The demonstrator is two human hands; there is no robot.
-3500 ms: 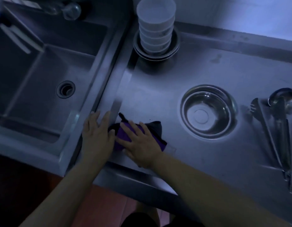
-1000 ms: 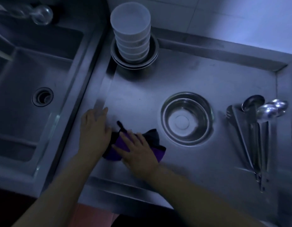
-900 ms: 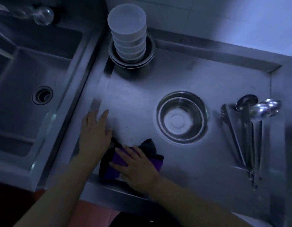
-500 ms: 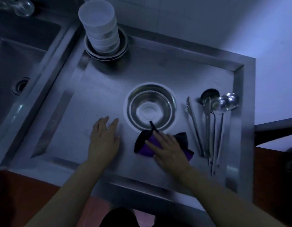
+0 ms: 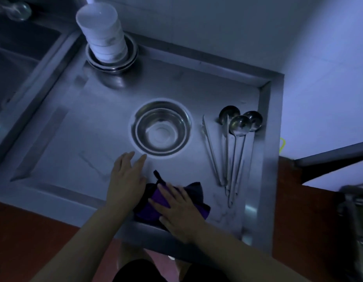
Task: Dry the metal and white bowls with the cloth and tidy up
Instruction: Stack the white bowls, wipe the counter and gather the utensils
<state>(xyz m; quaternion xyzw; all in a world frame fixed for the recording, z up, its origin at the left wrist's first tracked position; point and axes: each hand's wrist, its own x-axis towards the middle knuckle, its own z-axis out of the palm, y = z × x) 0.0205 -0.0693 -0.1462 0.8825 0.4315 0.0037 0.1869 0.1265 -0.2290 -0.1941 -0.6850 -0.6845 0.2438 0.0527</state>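
Observation:
A purple and black cloth [image 5: 196,192] lies on the steel draining counter [image 5: 85,129] near its front edge. My right hand [image 5: 178,208] presses flat on the cloth, fingers spread. My left hand [image 5: 125,180] rests flat on the counter just left of the cloth, touching its edge, holding nothing. A metal bowl [image 5: 161,128] stands upright in the middle of the counter, just beyond my left fingertips. At the back left, a stack of upside-down white bowls [image 5: 103,35] sits in a stack of metal bowls [image 5: 113,62].
Tongs [image 5: 212,153] and three ladles [image 5: 237,135] lie side by side on the right of the counter. A deep sink [image 5: 18,64] lies to the left. A white wall rises behind and to the right. The floor below is reddish.
My right hand has slid the cloth from the counter's left front to the right, in front of the metal bowl, then back toward the front edge. My left hand followed along the counter.

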